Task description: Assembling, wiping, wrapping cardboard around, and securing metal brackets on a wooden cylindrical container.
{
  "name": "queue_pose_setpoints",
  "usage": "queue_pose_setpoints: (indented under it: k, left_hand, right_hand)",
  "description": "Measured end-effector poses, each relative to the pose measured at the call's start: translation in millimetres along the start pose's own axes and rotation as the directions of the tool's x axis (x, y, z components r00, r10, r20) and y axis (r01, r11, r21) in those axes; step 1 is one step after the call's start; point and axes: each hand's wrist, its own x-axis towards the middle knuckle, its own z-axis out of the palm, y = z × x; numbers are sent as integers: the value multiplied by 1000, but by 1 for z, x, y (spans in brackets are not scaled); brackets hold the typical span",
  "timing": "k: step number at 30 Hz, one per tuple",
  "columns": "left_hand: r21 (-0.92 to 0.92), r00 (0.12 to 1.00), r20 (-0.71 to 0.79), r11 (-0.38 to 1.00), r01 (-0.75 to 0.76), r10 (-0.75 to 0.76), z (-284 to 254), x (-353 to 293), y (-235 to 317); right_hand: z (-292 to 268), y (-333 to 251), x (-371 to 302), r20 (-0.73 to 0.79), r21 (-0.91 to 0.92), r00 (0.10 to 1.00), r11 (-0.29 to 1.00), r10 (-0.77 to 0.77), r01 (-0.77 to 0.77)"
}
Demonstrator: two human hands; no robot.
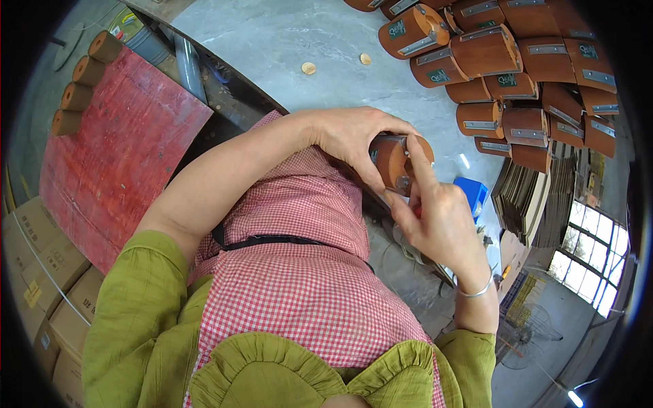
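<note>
A brown wooden cylinder with metal fittings rests against the table edge in front of me. My left hand is closed round its left side, thumb below and fingers over the top. Across the cylinder's right end lies the index finger of my right hand. The right thumb sits lower, near the cylinder's bottom edge, and the other right fingers are curled and partly hidden. Whether a small part is pinched there I cannot tell.
Similar brown cylinders with metal strips are stacked at the far right of the grey table. Two small round wooden discs lie on it. A blue box stands right of my hand. Left are a red board and cartons.
</note>
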Motion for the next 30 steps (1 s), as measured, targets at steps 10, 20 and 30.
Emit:
queue_pose_setpoints:
  k: [10, 20, 30]
  left_hand:
    - [69, 1000, -16, 997, 24, -23, 1, -1, 3]
    - [101, 998, -68, 995, 15, -8, 7, -5, -2]
    - [337, 886, -435, 942, -5, 161, 45, -17, 0]
  right_hand:
    - [1, -13, 2, 6, 148, 994, 983, 107, -106]
    - [4, -3, -4, -30, 163, 999, 986, 30, -24]
    - [7, 9, -13, -141, 388, 984, 920, 112, -50]
